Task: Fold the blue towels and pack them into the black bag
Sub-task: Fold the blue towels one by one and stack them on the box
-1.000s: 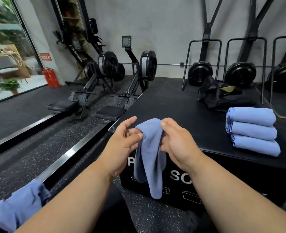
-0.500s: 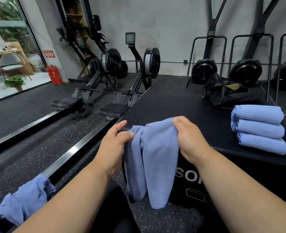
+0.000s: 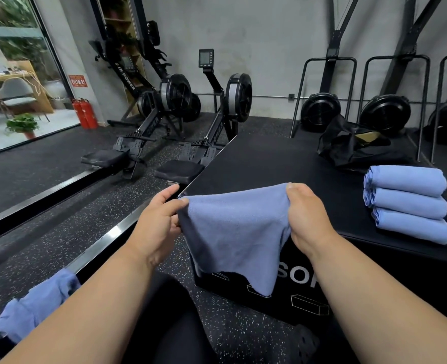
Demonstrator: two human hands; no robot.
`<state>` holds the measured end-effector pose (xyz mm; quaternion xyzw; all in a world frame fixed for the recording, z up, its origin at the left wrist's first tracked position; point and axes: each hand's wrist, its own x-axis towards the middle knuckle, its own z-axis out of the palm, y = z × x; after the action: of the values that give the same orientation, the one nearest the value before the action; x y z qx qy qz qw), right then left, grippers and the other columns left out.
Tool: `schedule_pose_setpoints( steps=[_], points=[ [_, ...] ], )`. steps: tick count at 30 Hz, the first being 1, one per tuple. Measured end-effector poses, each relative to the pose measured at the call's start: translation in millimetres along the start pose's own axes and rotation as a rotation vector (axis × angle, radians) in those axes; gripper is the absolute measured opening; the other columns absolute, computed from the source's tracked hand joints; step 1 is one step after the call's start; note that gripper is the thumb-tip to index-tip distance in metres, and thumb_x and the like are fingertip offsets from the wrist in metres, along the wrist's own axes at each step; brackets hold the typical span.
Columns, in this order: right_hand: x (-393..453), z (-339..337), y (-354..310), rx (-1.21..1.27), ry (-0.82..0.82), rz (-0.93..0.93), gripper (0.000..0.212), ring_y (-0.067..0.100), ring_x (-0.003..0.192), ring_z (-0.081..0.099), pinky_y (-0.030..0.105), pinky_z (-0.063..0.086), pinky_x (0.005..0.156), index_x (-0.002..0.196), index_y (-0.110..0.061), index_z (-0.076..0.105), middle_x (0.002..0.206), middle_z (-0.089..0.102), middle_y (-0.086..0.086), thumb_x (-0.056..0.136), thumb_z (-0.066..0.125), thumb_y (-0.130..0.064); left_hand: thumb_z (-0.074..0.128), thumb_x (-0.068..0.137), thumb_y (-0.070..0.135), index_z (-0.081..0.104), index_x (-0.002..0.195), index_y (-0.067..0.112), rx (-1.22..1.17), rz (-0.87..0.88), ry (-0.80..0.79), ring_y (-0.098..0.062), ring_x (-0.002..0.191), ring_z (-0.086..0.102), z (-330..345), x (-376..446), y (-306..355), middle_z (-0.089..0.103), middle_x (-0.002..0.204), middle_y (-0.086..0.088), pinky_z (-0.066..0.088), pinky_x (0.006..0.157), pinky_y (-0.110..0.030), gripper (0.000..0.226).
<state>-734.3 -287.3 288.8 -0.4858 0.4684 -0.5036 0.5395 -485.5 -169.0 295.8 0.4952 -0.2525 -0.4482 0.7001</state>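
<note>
A second ago the hands were close together with the blue towel (image 3: pixel 232 229) bunched in a narrow hanging strip between them. The left hand (image 3: pixel 159 222) and right hand (image 3: pixel 306 216) have since drawn apart, each pinching a top corner. The towel now hangs spread wide before the near edge of the surface (image 3: pixel 269 164).

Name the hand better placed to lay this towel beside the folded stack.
Right, probably. The right hand grips the towel's corner nearest the folded stack over the black box; the left hand pinches the far corner, off the box edge.
</note>
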Motion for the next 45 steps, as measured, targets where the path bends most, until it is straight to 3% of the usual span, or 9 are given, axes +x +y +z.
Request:
schedule_pose_setpoints(
  steps=[4, 8, 13, 20, 25, 30, 35, 40, 45],
  points=[
    [-0.3, -2.8, -1.2, -0.012, -0.003, 0.012, 0.022, 0.018, 0.095, 0.061, 0.046, 0.056, 0.094, 0.107, -0.020, 0.068, 0.103, 0.067, 0.002, 0.101, 0.050, -0.030, 0.058, 0.099, 0.002, 0.057, 0.137, 0.025, -0.130, 0.000, -0.039, -0.022, 0.089, 0.068, 0.4, -0.6, 2.3, 0.074, 0.104, -0.011, 0.054, 0.081, -0.031, 0.045],
    [-0.4, -3.5, -3.2, -0.045, -0.031, 0.015, 0.024, 0.017, 0.091, 0.059, 0.042, 0.054, 0.085, 0.108, -0.018, 0.068, 0.102, 0.065, 0.001, 0.099, 0.049, -0.030, 0.057, 0.095, -0.008, 0.058, 0.130, 0.021, -0.103, 0.018, -0.061, -0.024, 0.099, 0.059, -3.2, 1.9, 2.1, 0.061, 0.097, -0.010, 0.045, 0.099, -0.037, 0.045],
    [1.4, -6.2, -5.2, -0.100, -0.022, -0.005, 0.029, 0.018, 0.090, 0.052, 0.043, 0.052, 0.083, 0.108, -0.020, 0.066, 0.099, 0.059, -0.001, 0.096, 0.048, -0.039, 0.060, 0.092, -0.015, 0.060, 0.130, 0.015, 0.136, 0.054, -0.013, -0.008, 0.072, 0.045, -9.3, 6.6, 6.2, 0.040, 0.077, 0.003, 0.043, 0.069, -0.022, 0.048],
    [-0.9, -7.6, 0.1, -0.103, -0.029, -0.038, 0.026, 0.015, 0.087, 0.050, 0.038, 0.047, 0.079, 0.106, -0.021, 0.066, 0.095, 0.056, -0.003, 0.102, 0.048, -0.039, 0.067, 0.089, -0.016, 0.067, 0.109, 0.022, 0.396, 0.177, 0.018, -0.004, 0.061, 0.041, -16.0, 10.2, 6.4, 0.039, 0.076, 0.007, 0.038, 0.056, -0.014, 0.042],
    [-4.4, -5.7, -10.9, -0.070, -0.141, -0.071, 0.021, 0.019, 0.090, 0.059, 0.044, 0.051, 0.084, 0.092, -0.022, 0.070, 0.097, 0.068, 0.006, 0.091, 0.064, -0.042, 0.066, 0.078, -0.003, 0.073, 0.106, 0.030, 0.488, 0.237, -0.023, -0.018, 0.081, 0.045, -12.2, 7.4, 0.9, 0.048, 0.089, 0.002, 0.040, 0.080, -0.034, 0.043],
    [-18.7, 6.1, -21.3, 0.052, -0.474, 0.036, 0.012, 0.028, 0.094, 0.064, 0.042, 0.053, 0.086, 0.099, -0.014, 0.066, 0.098, 0.065, 0.015, 0.101, 0.067, -0.025, 0.074, 0.074, 0.011, 0.067, 0.118, 0.028, 0.522, 0.275, -0.128, -0.010, 0.088, 0.059, 19.2, -1.2, -4.0, 0.062, 0.105, 0.002, 0.050, 0.089, -0.029, 0.048],
    [-36.0, 17.0, -25.3, 0.002, -0.634, 0.053, 0.015, 0.024, 0.100, 0.071, 0.040, 0.058, 0.092, 0.099, -0.014, 0.069, 0.102, 0.075, 0.008, 0.107, 0.057, -0.017, 0.093, 0.069, 0.012, 0.048, 0.142, 0.028, 0.389, 0.204, -0.291, -0.012, 0.091, 0.067, 52.8, -14.4, -20.8, 0.066, 0.107, -0.009, 0.056, 0.091, -0.028, 0.087],
    [-40.9, 10.3, -30.5, 0.040, -0.643, 0.139, 0.030, 0.030, 0.116, 0.073, 0.053, 0.055, 0.102, 0.123, -0.007, 0.074, 0.126, 0.075, 0.009, 0.107, 0.050, -0.016, 0.079, 0.085, -0.006, 0.041, 0.147, 0.031, 0.467, 0.231, -0.248, -0.010, 0.090, 0.069, 57.2, -15.0, -32.1, 0.072, 0.099, -0.004, 0.054, 0.087, -0.026, 0.082],
    [-39.5, 2.7, -32.5, -0.147, -0.599, -0.007, 0.031, 0.013, 0.114, 0.073, 0.042, 0.058, 0.101, 0.122, -0.024, 0.075, 0.126, 0.075, -0.007, 0.107, 0.050, -0.013, 0.072, 0.084, -0.001, 0.042, 0.146, 0.029, 0.367, 0.155, -0.244, -0.019, 0.098, 0.069, 52.8, -7.5, -23.1, 0.074, 0.108, -0.013, 0.052, 0.096, -0.034, 0.076]
  ],
)
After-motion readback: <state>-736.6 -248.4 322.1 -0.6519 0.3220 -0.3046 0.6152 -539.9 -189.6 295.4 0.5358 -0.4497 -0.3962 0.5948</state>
